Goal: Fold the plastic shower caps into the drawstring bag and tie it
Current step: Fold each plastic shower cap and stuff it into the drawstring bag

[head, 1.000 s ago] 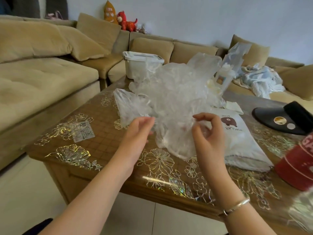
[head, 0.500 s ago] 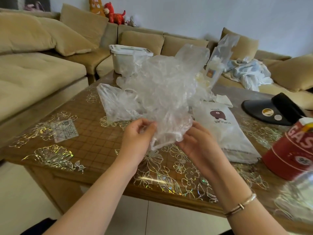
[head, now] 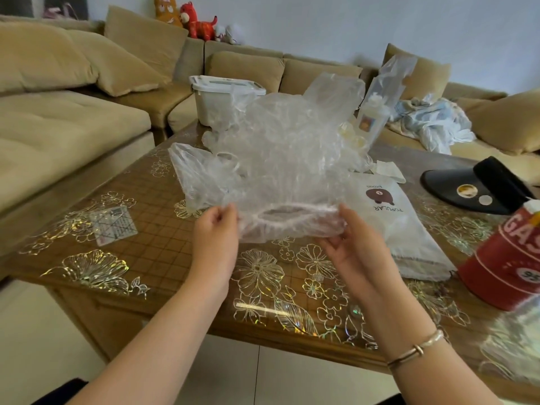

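Our left hand pinches the left end of a clear shower cap at its gathered elastic rim; our right hand grips the right end, fingers curled under it. We hold the cap stretched between both hands, just above the table. Behind it sits a crumpled heap of more shower caps on the table. The white drawstring bag, printed with a brown bear, lies flat to the right of the heap, just beside our right hand. Red can at far right; black visor behind it.
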Motion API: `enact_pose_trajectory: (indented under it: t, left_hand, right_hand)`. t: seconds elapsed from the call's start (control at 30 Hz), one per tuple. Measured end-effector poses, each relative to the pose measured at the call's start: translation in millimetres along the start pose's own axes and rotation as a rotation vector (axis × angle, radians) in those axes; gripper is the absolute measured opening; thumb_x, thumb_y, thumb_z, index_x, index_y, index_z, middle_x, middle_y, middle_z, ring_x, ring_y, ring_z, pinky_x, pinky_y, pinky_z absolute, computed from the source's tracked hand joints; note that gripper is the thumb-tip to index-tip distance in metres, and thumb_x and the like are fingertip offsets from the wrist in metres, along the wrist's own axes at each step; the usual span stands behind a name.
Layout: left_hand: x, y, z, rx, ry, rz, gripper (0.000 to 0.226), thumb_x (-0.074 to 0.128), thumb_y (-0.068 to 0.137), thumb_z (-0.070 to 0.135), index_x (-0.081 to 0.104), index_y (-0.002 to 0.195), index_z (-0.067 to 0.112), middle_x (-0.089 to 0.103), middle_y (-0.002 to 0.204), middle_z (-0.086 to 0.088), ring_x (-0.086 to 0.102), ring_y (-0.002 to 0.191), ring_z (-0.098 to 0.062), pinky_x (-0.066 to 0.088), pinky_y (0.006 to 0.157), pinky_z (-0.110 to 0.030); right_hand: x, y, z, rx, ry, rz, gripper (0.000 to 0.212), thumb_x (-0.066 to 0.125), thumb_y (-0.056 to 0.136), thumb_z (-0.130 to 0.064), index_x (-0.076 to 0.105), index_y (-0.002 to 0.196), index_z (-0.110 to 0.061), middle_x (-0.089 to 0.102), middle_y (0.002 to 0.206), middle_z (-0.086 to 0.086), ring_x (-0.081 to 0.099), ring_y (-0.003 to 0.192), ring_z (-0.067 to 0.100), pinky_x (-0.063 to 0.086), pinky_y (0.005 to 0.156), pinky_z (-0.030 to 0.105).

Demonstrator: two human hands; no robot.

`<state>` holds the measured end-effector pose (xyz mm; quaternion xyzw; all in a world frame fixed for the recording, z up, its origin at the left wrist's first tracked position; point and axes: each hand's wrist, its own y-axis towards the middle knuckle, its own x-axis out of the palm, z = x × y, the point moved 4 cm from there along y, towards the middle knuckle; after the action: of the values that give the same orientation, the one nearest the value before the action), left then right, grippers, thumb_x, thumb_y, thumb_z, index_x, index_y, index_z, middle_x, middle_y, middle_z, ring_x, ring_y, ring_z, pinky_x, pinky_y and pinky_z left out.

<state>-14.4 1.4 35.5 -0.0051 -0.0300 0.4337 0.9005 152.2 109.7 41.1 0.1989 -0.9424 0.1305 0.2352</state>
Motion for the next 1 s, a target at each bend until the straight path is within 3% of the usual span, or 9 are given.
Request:
enact_pose_trajectory:
  t: [0.1, 0.2, 0.33, 0.47, 0.57, 0.63, 0.73, 0.9, 1.0]
  left_hand:
    - [-2.5, 5.7, -5.9, -0.060, 0.032, -0.003, 0.037, 0.044, 0.102, 0.027, 0.058, 0.097, -0.007, 0.055, 0.085, -0.009, 0.044, 0.075, -0.022, 0.040, 0.069, -0.035]
    - [1.6, 5.6, -10.5, -0.132, 0.067, -0.114, 0.026, 0.051, 0.098, 0.028, 0.060, 0.105, 0.005, 0.066, 0.107, -0.016, 0.063, 0.093, -0.029, 0.053, 0.090, -0.043]
    - [0.7, 0.4, -4.7, -0.172, -0.130, -0.218, 0.039, 0.047, 0.095, 0.045, 0.062, 0.119, 0.019, 0.068, 0.117, -0.012, 0.067, 0.104, -0.026, 0.055, 0.081, -0.037]
    - [2.5, -4.9, -1.8, -0.324, -0.202, -0.380, 0.070, 0.041, 0.086, 0.074, 0.067, 0.118, 0.019, 0.075, 0.107, -0.008, 0.071, 0.101, -0.026, 0.050, 0.093, -0.046]
    - [8.3, -11.7, -3.3, -0.316, -0.010, -0.537, 0.080, 0.062, 0.064, 0.081, 0.065, 0.121, 0.025, 0.073, 0.112, -0.002, 0.068, 0.107, -0.025, 0.045, 0.103, -0.049]
    - [9.4, -11.1, -4.5, -0.234, 0.107, -0.507, 0.056, 0.077, 0.067, 0.057, 0.070, 0.109, 0.021, 0.075, 0.105, 0.001, 0.070, 0.100, -0.020, 0.049, 0.097, -0.042]
    - [7.4, -6.5, -2.5, -0.093, 0.145, -0.379, 0.017, 0.072, 0.086, 0.029, 0.071, 0.095, 0.015, 0.076, 0.089, 0.000, 0.073, 0.077, -0.015, 0.055, 0.071, -0.025]
    - [-2.7, -1.1, 1.8, 0.073, 0.166, -0.201, 0.026, 0.061, 0.095, 0.034, 0.070, 0.090, 0.010, 0.071, 0.083, -0.016, 0.066, 0.070, -0.030, 0.052, 0.065, -0.034]
    - [-7.7, 4.4, -2.1, -0.025, 0.156, -0.172, 0.036, 0.059, 0.093, 0.046, 0.071, 0.090, 0.013, 0.063, 0.067, -0.011, 0.062, 0.057, -0.016, 0.052, 0.065, -0.031]
  right_hand:
    - [-2.1, -1.0, -4.2, -0.026, 0.125, 0.011, 0.022, 0.048, 0.102, -0.019, 0.061, 0.104, -0.002, 0.069, 0.093, 0.012, 0.069, 0.083, 0.020, 0.061, 0.076, 0.031]
    - [0.5, -2.0, -5.1, -0.039, 0.077, -0.024, 0.029, 0.045, 0.103, -0.022, 0.061, 0.114, -0.001, 0.072, 0.100, 0.013, 0.071, 0.090, 0.021, 0.059, 0.083, 0.036]
    - [7.4, -2.7, 0.5, 0.091, -0.111, -0.034, 0.042, 0.056, 0.096, -0.033, 0.057, 0.127, -0.004, 0.068, 0.119, 0.018, 0.067, 0.109, 0.032, 0.054, 0.092, 0.044]
    - [11.5, -4.5, 4.1, 0.119, -0.211, -0.061, 0.036, 0.059, 0.095, -0.033, 0.060, 0.118, -0.006, 0.072, 0.111, 0.018, 0.072, 0.096, 0.034, 0.061, 0.071, 0.040]
    - [11.9, -5.6, 3.6, 0.078, -0.257, -0.045, 0.035, 0.058, 0.095, -0.037, 0.062, 0.116, -0.009, 0.074, 0.105, 0.014, 0.073, 0.092, 0.031, 0.061, 0.068, 0.038]
    - [11.7, -4.9, 3.6, 0.076, -0.294, -0.074, 0.039, 0.054, 0.094, -0.045, 0.062, 0.116, -0.013, 0.076, 0.100, 0.010, 0.074, 0.091, 0.028, 0.061, 0.071, 0.038]
    - [16.8, -8.0, 5.3, 0.155, -0.419, -0.198, 0.050, 0.052, 0.086, -0.061, 0.062, 0.112, -0.020, 0.077, 0.094, 0.006, 0.073, 0.092, 0.028, 0.058, 0.083, 0.041]
    - [6.6, -2.4, 6.9, 0.119, -0.493, -0.111, 0.047, 0.069, 0.083, -0.037, 0.064, 0.115, -0.003, 0.072, 0.107, 0.018, 0.070, 0.086, 0.029, 0.060, 0.078, 0.040]
    - [-4.6, 4.0, 3.7, 0.046, -0.395, 0.035, 0.033, 0.062, 0.093, -0.030, 0.063, 0.114, -0.005, 0.072, 0.109, 0.017, 0.069, 0.100, 0.033, 0.056, 0.090, 0.048]
